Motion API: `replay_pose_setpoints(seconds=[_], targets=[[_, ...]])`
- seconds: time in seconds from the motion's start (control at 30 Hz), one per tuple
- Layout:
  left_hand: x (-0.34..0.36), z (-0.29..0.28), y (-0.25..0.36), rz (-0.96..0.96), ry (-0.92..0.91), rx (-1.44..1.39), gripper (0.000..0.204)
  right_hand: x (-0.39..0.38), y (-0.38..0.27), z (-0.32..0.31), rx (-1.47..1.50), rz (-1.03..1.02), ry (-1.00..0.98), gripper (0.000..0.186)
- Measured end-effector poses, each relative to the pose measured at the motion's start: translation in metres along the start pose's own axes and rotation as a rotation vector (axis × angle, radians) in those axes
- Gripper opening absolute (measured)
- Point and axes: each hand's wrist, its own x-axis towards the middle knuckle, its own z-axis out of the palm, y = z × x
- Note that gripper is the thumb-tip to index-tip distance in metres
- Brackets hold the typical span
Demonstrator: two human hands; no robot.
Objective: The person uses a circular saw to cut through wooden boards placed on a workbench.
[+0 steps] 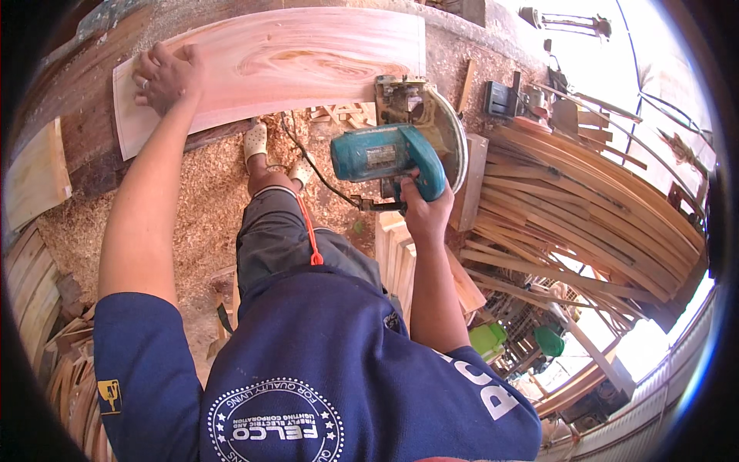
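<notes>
Left hand [165,77] lies flat, fingers spread, on the plank's [308,58] left end; right hand [426,208] fingers wrap the teal saw [389,154] at its right edge.

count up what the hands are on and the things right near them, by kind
Teal handheld circular saw, gripped by the right hand: 1
Long pale reddish wooden board, with the left hand pressed flat on it: 1
Black power cord trailing from the saw: 1
Heap of thin curved wooden strips at the right: 1
Total: 4
</notes>
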Motion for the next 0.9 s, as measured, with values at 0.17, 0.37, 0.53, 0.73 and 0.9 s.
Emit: replay_pose_setpoints(seconds=[0.17,0.37,0.53,0.73,0.9], targets=[[0.002,0.009,-0.005,0.006,0.102,0.024,0.069,0.0,-0.003,0.001,0.003,0.016,0.0,0.012],[0.0,0.005,-0.002,-0.018,0.085,0.034,0.069,0.004,0.005,0.0,0.001,-0.012,-0.034,0.012],[0.0,0.002,-0.001,-0.013,0.054,0.004,0.07,0.007,0.018,-0.002,-0.024,-0.033,-0.03,0.013],[-0.001,0.002,-0.004,-0.016,0.06,-0.023,0.073,0.004,0.004,0.005,0.059,-0.032,-0.051,0.013],[-0.003,-0.002,-0.003,0.001,0.043,-0.001,0.069,0.002,-0.003,0.009,0.053,-0.025,-0.038,0.012]])
